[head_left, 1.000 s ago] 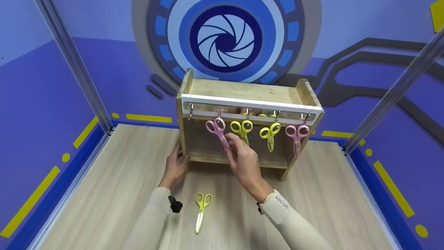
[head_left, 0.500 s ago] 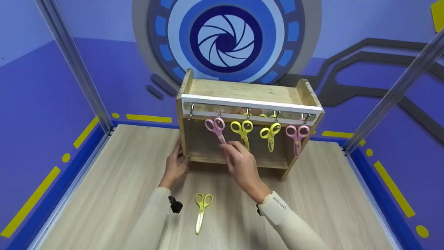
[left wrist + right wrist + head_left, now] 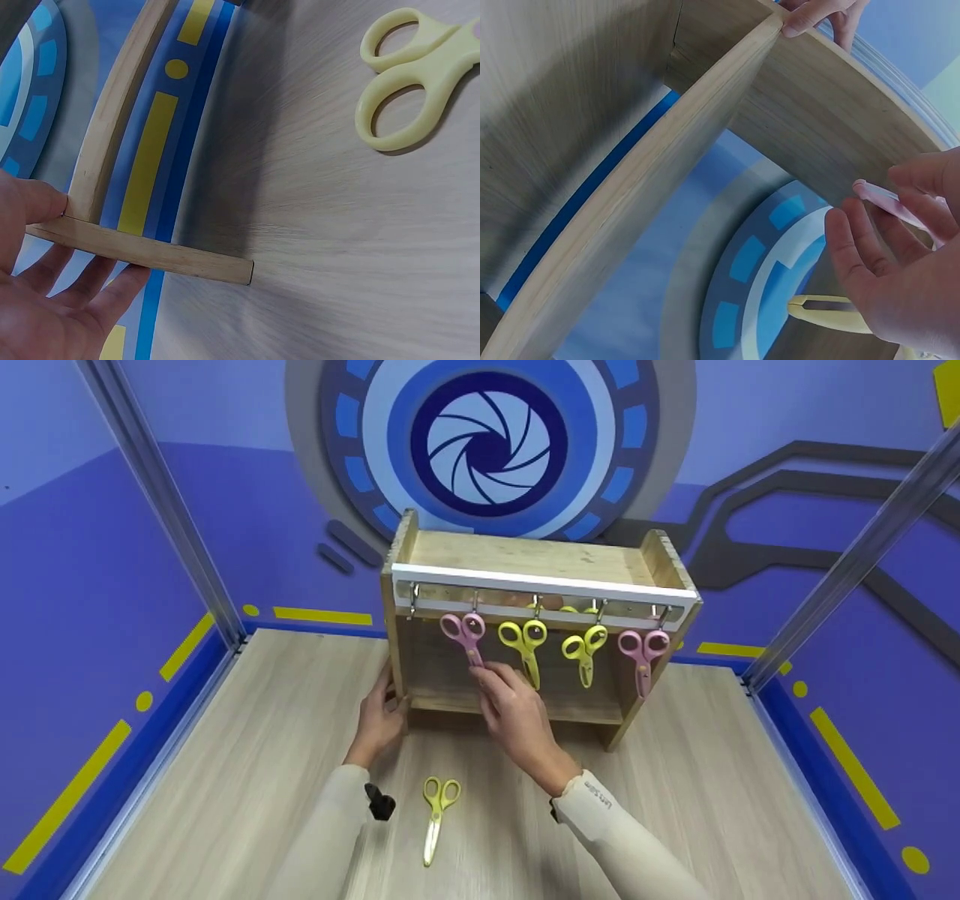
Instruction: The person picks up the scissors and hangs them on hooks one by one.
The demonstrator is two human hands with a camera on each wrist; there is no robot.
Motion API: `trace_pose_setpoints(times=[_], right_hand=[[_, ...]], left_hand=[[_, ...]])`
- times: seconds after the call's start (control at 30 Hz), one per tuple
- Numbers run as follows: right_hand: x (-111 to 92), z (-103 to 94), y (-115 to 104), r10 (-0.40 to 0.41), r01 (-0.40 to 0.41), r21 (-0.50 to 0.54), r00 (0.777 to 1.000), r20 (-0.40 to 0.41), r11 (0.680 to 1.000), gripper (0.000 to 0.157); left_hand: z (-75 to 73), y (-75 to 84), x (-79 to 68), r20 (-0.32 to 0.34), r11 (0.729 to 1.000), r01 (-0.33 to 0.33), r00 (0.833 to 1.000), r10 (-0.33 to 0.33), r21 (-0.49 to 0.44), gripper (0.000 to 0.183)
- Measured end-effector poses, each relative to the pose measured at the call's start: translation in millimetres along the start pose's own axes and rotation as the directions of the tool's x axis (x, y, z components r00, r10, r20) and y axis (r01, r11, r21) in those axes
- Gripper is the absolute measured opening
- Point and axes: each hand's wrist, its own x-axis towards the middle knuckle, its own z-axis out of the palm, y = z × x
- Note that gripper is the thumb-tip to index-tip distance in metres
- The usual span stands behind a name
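Observation:
Pink scissors [image 3: 471, 639] hang from the second hook of a wooden shelf [image 3: 525, 553], handles up. My right hand [image 3: 519, 718] pinches their blade end between thumb and fingers; the pink tip [image 3: 885, 199] shows there in the right wrist view. At the shelf's lower left, my left hand [image 3: 379, 721] grips the side panel [image 3: 161, 251], thumb on one face and fingers on the other. Two yellow scissors [image 3: 529, 648] and another pink pair [image 3: 643, 654] hang further right. Yellow scissors [image 3: 435, 816] lie on the table in front.
A white hook rail [image 3: 540, 582] runs across the shelf front. Its leftmost hook [image 3: 413, 598] is bare. Patterned blue walls [image 3: 225, 525] and metal posts [image 3: 161, 495] stand around the wooden tabletop [image 3: 277, 727].
My right hand has shifted slightly left and down along the pink scissors' blade, and the pair now hangs straighter. The left hand stays on the panel.

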Motion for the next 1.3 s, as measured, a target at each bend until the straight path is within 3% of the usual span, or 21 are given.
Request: trace_pose_setpoints(times=[0.87,1.3], right_hand=[[-1,2.1,1,-0.028,0.028,0.02,0.999,0.036,0.999,0.04],[-25,-2.4,5,0.014,-0.013,-0.008,0.989,0.144,1.0,0.062]], left_hand=[[1.6,0.6,-0.4,-0.008,0.999,0.028,1.0,-0.028,0.02,0.075],[1.0,0.9,-0.5,-0.005,0.998,0.048,0.999,-0.048,0.027,0.076]])
